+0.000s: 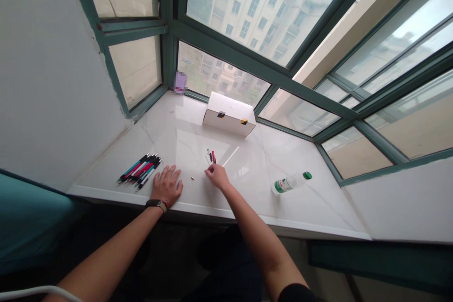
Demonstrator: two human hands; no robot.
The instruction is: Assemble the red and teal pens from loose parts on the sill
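My left hand lies flat on the white windowsill, fingers spread, holding nothing. Just to its left lies a bundle of several pens in red, teal and black. My right hand rests on the sill with fingers pinched together at a small pen part, too small to name. Beyond its fingertips lie loose pen parts, one red, one dark, and a thin white tube. A tiny piece sits between the two hands.
A white cardboard box stands at the back of the sill by the window. A plastic water bottle with a green cap lies on its side at the right. A small purple object stands in the back corner.
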